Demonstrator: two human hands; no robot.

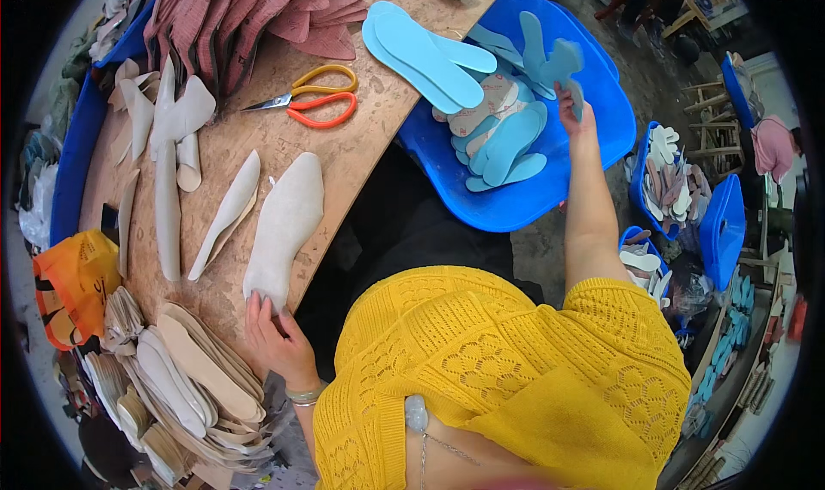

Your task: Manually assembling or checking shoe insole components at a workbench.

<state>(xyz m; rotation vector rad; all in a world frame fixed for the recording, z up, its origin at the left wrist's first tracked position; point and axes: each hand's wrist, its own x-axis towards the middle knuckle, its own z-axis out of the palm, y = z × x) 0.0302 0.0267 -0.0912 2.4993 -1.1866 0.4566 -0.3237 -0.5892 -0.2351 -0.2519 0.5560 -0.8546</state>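
A pale beige insole-shaped piece [285,224] lies flat near the table's edge. My left hand [282,342] rests at its near end, fingers stretched onto it and thumb apart. Over at the right, my right hand [577,116] grips light blue insoles [559,67] above a blue plastic basin [498,217]. Inside the basin lie more blue insoles [509,151] and some whitish pieces with reddish print. A stack of blue insoles [421,56] sits at the table's corner, partly overhanging the basin.
Scissors [309,95] with orange and yellow handles lie on the wooden table [223,258]. Dark pink pieces [232,26] are piled at the back, curled beige pieces [168,146] at left. Stacked beige insoles [210,361] stand near left, beside an orange bag [77,288]. Filled blue tubs [657,181] stand far right.
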